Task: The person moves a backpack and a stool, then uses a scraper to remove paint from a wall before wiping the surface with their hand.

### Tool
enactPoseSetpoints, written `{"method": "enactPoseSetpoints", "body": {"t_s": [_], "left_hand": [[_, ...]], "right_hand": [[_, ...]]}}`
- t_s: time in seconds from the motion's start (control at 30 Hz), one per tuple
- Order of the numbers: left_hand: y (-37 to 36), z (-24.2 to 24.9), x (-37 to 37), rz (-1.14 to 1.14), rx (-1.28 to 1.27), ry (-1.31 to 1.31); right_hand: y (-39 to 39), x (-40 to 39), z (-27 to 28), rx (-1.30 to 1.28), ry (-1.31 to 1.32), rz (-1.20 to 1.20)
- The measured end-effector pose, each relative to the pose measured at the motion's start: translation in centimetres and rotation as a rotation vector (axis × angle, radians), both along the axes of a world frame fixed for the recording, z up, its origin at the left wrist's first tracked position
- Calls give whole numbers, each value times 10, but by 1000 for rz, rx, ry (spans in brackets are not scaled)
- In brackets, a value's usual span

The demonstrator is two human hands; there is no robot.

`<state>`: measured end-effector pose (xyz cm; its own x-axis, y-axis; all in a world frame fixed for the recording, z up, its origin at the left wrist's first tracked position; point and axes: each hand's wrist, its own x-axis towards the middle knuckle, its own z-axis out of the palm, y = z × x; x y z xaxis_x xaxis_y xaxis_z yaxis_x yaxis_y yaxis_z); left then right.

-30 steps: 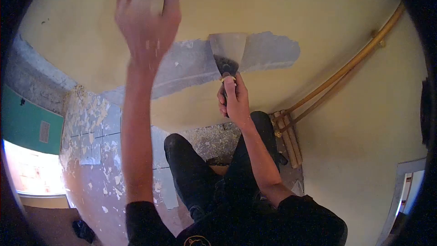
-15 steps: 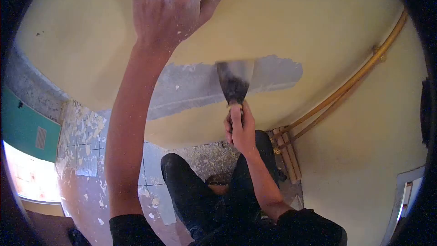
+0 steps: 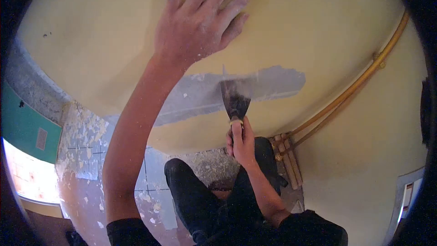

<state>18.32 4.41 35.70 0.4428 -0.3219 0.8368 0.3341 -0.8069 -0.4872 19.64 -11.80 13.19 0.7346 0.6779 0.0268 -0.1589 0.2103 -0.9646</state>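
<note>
My right hand (image 3: pixel 241 141) is wrapped round the handle of a putty knife (image 3: pixel 236 98), thumb along the handle's top. The wide blade lies against a grey scraped strip (image 3: pixel 277 82) on the yellow wall (image 3: pixel 318 27). A thin grey nick shows at the strip's upper edge, just above the blade. My left hand (image 3: pixel 200 18) lies flat on the painted wall above the strip, its fingers spread and dusted pale; it holds nothing. My left forearm hides part of the strip's left end.
Yellow pipes (image 3: pixel 350 89) run along the wall corner at the right, down to several short rods (image 3: pixel 289 164). Paint flakes lie over the tiled floor (image 3: pixel 154 200). A green panel (image 3: pixel 32 125) stands at the left. My bent knees (image 3: pixel 182 173) are below the strip.
The putty knife has moved down from the strip's upper edge, and a thin grey nick now shows there. My left hand appears lower and further right, with more of its fingers visible.
</note>
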Motion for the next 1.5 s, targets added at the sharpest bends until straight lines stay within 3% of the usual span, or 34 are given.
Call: {"method": "enactPoseSetpoints", "body": {"t_s": [0.37,0.57,0.83,0.9,1.0,1.1,1.3,1.4,1.5], "left_hand": [[1,-3,2,-19,-20,-6],[1,-3,1,-56,-15,-17],[1,-4,3,-44,-2,-40],[4,-2,3,-57,15,-51],[3,-4,5,-76,-28,-28],[5,-7,6,-71,-1,-53],[5,-2,4,-93,-43,-36],[5,-7,9,-137,-24,-62],[2,-3,1,-69,-23,-32]], "right_hand": [[4,7,-6,-70,-125,-6],[-1,2,-12,-18,21,21],[14,7,3,111,-22,33],[5,6,-10,-3,42,35],[10,14,-8,-13,-74,53],[19,13,12,88,-28,33],[5,6,-17,-43,-5,-35],[19,13,19,22,-147,35],[17,8,6,11,-113,30]]}}
